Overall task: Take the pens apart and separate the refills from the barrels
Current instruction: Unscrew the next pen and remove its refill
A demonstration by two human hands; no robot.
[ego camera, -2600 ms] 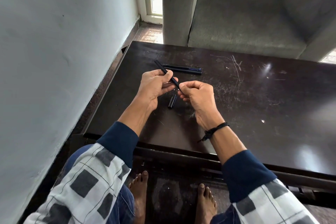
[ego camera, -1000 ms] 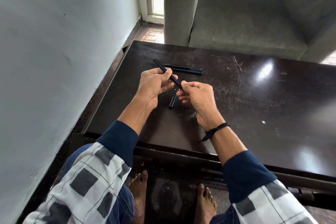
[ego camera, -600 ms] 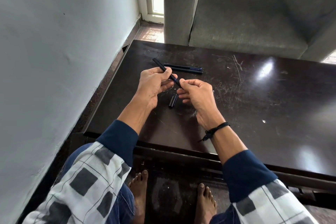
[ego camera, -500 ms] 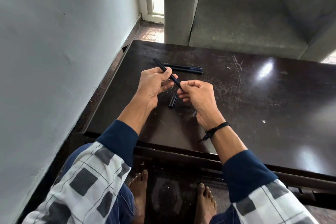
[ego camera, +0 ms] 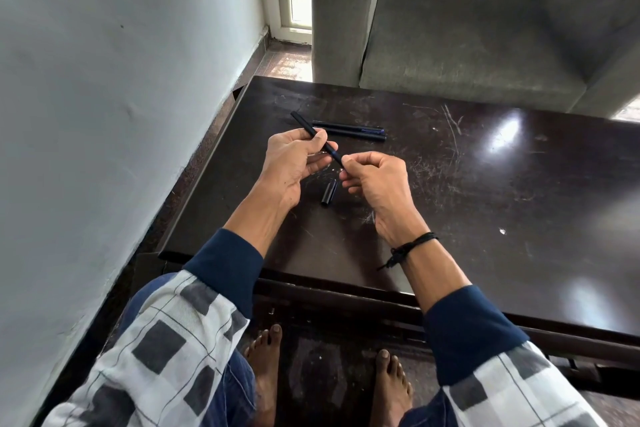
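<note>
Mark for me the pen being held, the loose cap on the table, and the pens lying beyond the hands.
held pen [ego camera: 331,152], head view, exposed mid-barrel.
loose cap [ego camera: 329,191], head view, middle of its body.
lying pens [ego camera: 356,133], head view, mid-barrel of the nearer one.

Forearms reach forward; the left hand [ego camera: 294,159] grips a black pen [ego camera: 302,122] mid-shaft, the right hand [ego camera: 375,177] pinches its near end.

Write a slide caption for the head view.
The left hand and right hand hold a black pen over a dark table; a loose cap and two more pens lie on it.
</note>
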